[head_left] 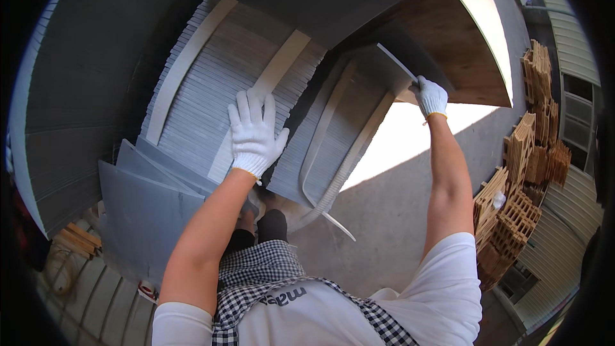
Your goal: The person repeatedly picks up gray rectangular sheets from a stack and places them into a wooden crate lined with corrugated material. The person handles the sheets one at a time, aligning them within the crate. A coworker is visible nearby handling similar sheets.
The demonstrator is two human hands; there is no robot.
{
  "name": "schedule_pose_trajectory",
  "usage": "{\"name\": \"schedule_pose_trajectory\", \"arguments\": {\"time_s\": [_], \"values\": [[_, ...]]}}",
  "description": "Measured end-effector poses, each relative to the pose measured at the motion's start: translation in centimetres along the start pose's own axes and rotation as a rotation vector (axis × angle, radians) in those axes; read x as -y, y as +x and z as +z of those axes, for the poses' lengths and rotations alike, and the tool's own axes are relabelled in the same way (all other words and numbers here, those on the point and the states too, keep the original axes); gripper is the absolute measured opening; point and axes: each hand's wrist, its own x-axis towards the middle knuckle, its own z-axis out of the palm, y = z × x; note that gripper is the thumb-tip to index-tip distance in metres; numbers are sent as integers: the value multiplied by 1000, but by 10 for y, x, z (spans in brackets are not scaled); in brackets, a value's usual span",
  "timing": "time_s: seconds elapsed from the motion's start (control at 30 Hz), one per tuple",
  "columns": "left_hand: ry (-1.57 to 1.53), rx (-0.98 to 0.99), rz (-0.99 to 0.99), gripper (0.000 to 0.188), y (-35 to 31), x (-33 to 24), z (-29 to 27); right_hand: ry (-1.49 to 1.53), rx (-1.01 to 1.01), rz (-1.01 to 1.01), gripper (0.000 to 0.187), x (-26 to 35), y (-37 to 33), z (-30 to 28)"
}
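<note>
My left hand (254, 136), in a white knit glove, lies flat with fingers spread on the side of a tall stack of thin grey sheets (218, 70). Pale straps (192, 64) run across that stack, one of them under my fingers. Out to the right, my right hand (430, 97), gloved the same way, is closed on the edge of a dark grey sheet (396, 61). That sheet is at the upper end of a second, smaller strapped stack (346, 115). The fingertips on its far side are partly hidden.
Loose grey sheets (144, 208) lean against the left stack near my legs. A large dark panel (96, 90) rises at the left, and a brown wooden board (442, 45) stands beyond my right hand. Wooden pallets (512, 218) are piled along the right wall. A strap end (339, 226) hangs loose.
</note>
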Motion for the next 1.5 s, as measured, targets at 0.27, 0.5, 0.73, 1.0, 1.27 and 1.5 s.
{"name": "schedule_pose_trajectory", "arguments": {"time_s": [0.27, 0.5, 0.73, 1.0, 1.27, 1.5], "values": [[29, -1, -15, 85, 0, -5, -2, 132, -481, 368, 32, -2, -6, -22], [51, 27, -18, 86, -2, -5, 3, 780, 391, 327, 41, 78, -117, 105], [43, 17, -12, 86, -4, -7, 0, 527, 756, -64, 40, 189, -189, 138], [-7, -11, -9, 94, -10, 0, -11, 546, -130, -259, 28, 212, -100, -155], [-334, -113, -65, 68, -23, 18, -48, 125, -1111, -308, 53, 250, -35, -321], [-838, -27, -119, 43, -150, 9, -126, 39, -851, -94, 40, 260, -13, -341]]}}
